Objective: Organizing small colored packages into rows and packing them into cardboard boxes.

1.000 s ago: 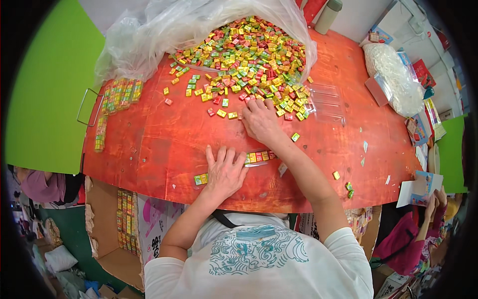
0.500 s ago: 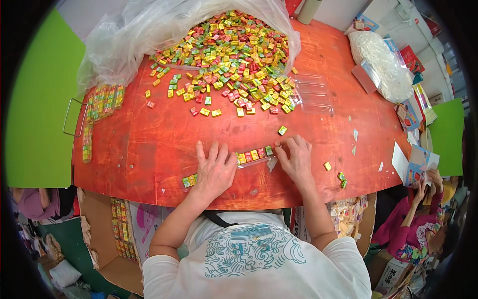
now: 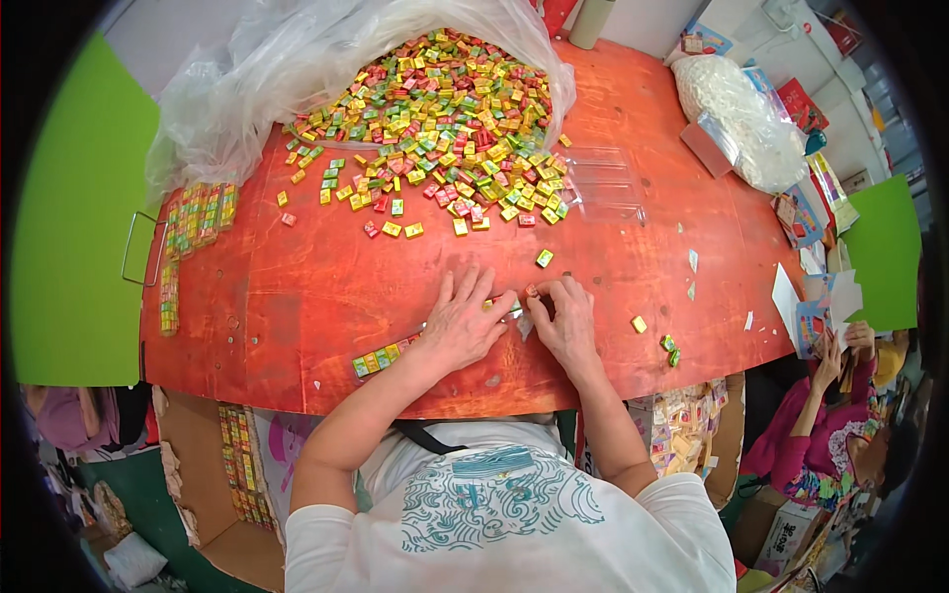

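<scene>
A row of small wrapped candies [image 3: 381,361] in yellow, green and red lies in a narrow clear plastic strip near the table's front edge. My left hand [image 3: 465,326] rests over the row, fingers stretched out and thumb at its right part, hiding the middle. Close by on the right, the thumb and forefinger of my right hand [image 3: 567,324] pinch a red candy [image 3: 532,292] at the row's right end. A single yellow-green candy [image 3: 545,258] lies just beyond my hands.
A big heap of candies [image 3: 445,119] spills from a clear plastic bag [image 3: 227,109] at the back. An empty clear tray [image 3: 608,183] lies right of it. Filled strips [image 3: 198,217] stand far left. Loose candies [image 3: 670,348] lie right. A co-worker [image 3: 816,415] handles a box at far right.
My left hand has slid right along the row, closer to my right hand, uncovering more candies at the left end. My right hand stays at the row's right end. The whole view has shifted slightly.
</scene>
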Demonstrator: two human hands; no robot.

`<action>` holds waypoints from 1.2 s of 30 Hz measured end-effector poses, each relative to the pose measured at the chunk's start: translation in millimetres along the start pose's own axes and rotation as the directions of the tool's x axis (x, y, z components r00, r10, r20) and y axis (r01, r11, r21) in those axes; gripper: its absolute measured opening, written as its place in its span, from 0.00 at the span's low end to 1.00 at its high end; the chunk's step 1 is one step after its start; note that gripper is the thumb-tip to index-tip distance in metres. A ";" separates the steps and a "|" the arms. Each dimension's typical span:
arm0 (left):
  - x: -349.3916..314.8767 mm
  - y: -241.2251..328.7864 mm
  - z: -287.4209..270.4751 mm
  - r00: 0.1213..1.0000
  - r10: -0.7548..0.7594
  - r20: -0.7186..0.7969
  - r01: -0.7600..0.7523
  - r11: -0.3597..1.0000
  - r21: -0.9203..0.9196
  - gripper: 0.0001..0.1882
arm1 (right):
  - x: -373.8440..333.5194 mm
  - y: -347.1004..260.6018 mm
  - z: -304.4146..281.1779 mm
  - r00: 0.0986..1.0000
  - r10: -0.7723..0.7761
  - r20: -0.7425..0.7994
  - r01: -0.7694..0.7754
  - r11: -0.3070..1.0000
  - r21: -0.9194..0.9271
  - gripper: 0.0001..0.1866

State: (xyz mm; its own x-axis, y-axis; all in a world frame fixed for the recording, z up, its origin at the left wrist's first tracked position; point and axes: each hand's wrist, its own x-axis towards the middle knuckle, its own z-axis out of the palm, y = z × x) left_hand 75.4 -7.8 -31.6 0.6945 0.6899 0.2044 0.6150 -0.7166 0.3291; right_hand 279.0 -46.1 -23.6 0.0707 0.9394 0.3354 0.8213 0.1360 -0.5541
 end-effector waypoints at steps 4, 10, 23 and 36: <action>-0.3 -1.1 3.4 0.999 -0.013 -0.045 0.011 0.999 -0.053 0.25 | 0.3 -5.0 -1.2 1.000 0.027 0.013 -0.027 0.999 -0.021 0.08; -0.4 -3.7 5.3 0.994 0.007 -0.108 -0.010 0.999 -0.034 0.23 | 1.1 -16.8 4.6 0.992 -0.122 -0.010 0.114 0.947 -0.300 0.10; -12.7 -14.2 -24.3 0.995 -0.072 -0.062 0.057 0.974 -0.217 0.28 | 0.3 -20.3 7.3 0.980 -0.194 0.043 0.199 0.956 -0.214 0.08; -56.8 -21.3 -45.5 0.951 -0.299 0.079 0.301 0.953 -0.015 0.34 | 4.3 -17.5 8.8 0.959 -0.280 0.052 0.285 0.939 -0.194 0.05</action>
State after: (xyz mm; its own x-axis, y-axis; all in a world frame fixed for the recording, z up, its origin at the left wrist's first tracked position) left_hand 5.8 -27.1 -8.3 0.5061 0.8622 0.0229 0.7898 -0.4740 0.3892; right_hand 260.0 -41.7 -19.2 -0.1917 0.8790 0.4366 0.9009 0.3341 -0.2770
